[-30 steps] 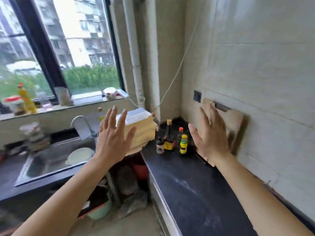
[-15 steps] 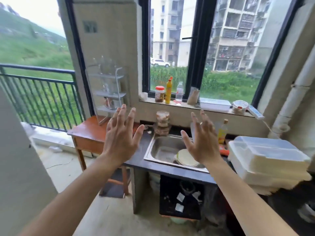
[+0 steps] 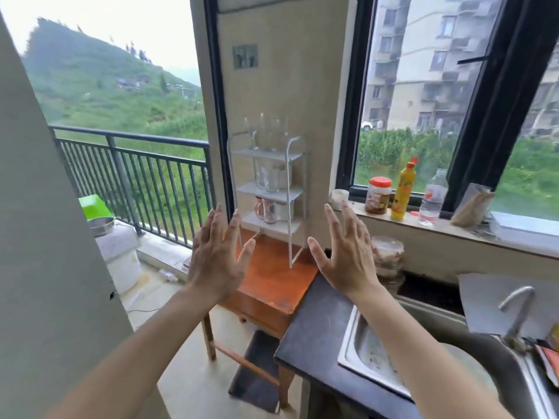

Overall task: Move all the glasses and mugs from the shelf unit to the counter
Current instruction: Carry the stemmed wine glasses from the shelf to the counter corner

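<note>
A white wire shelf unit [image 3: 291, 204] stands on a small orange-brown wooden table [image 3: 273, 281] against the wall pillar. Several clear stemmed glasses [image 3: 266, 131] stand on its top shelf, clear glass mugs [image 3: 269, 178] on the middle shelf, and a glass mug [image 3: 266, 210] beside a white mug [image 3: 286, 210] on the bottom shelf. My left hand [image 3: 219, 257] and my right hand [image 3: 348, 252] are raised in front of the shelf unit, fingers spread, holding nothing. The dark counter [image 3: 317, 337] lies below my right forearm.
A steel sink [image 3: 363, 349] with a tap [image 3: 517, 309] is set in the counter at right. Stacked jars [image 3: 388, 258] stand behind it. The window sill holds a jar [image 3: 378, 195], a yellow bottle [image 3: 403, 190] and a water bottle [image 3: 432, 196]. A balcony railing [image 3: 136, 164] runs at left.
The view has swung left from the tiled corner past the sink to the shelf unit, which is now closer and centred. Both hands stay raised and spread, holding nothing.
</note>
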`<state>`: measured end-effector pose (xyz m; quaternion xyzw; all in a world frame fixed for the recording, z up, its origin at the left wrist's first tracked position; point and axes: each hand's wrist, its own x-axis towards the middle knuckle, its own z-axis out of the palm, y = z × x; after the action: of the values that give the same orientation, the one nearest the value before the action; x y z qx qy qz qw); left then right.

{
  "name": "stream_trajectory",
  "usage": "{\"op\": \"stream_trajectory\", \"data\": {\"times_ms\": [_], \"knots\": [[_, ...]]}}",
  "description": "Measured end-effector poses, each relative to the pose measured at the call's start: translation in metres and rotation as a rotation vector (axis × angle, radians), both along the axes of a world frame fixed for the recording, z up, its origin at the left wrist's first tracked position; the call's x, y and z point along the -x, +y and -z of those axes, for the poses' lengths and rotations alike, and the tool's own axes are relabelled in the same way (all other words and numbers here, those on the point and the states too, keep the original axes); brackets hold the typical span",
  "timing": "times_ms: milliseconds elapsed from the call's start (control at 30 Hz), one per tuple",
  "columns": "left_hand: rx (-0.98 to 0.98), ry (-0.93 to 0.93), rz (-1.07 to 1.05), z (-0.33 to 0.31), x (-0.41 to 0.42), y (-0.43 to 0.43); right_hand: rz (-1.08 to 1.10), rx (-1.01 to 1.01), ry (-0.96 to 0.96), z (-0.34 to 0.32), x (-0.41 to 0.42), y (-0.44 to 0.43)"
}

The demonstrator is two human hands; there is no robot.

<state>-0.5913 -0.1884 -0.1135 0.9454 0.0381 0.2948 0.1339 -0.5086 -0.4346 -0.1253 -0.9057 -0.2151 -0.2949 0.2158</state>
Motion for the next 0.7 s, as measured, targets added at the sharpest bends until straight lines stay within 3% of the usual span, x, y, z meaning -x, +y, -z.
{"op": "stream_trajectory", "data": {"times_ms": [200, 467, 700], "knots": [[-0.055, 0.024, 0.030, -0.035, -0.139, 0.050, 0.007, -0.006, -0.022, -0.041, -0.139, 0.035], [0.041, -0.101, 0.033, -0.067, -0.258, 0.125, 0.017, -0.032, -0.064, -0.079, -0.264, 0.111], [0.212, -0.149, 0.210, -0.069, -0.387, 0.183, 0.108, -0.013, -0.112, -0.085, -0.353, 0.173]]}}
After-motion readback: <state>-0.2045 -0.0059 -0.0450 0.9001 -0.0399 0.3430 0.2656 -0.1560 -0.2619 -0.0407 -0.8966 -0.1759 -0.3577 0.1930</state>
